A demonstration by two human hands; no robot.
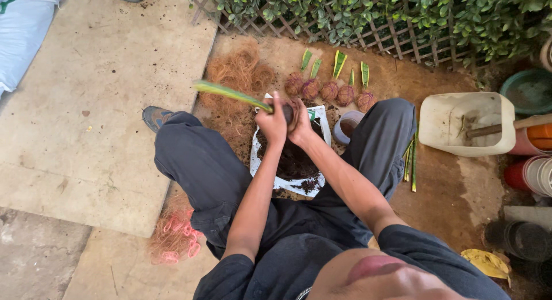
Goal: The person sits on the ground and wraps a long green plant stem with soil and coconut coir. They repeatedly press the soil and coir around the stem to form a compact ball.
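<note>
I sit on the ground with my legs spread around a white bag of dark soil. My left hand grips the base of a long green-and-yellow leaf cutting that points left. My right hand cups a dark ball of soil and brown fibre pressed around the cutting's base, right above the bag. Both hands touch each other. Several finished fibre-wrapped balls with short leaf cuttings lie in a row just beyond the bag.
A heap of brown coconut fibre lies left of the row. A grey cup, loose leaf strips, a cut white jug with a tool, stacked pots and a hedge on a trellis are right and behind. Pink netting lies by my left thigh.
</note>
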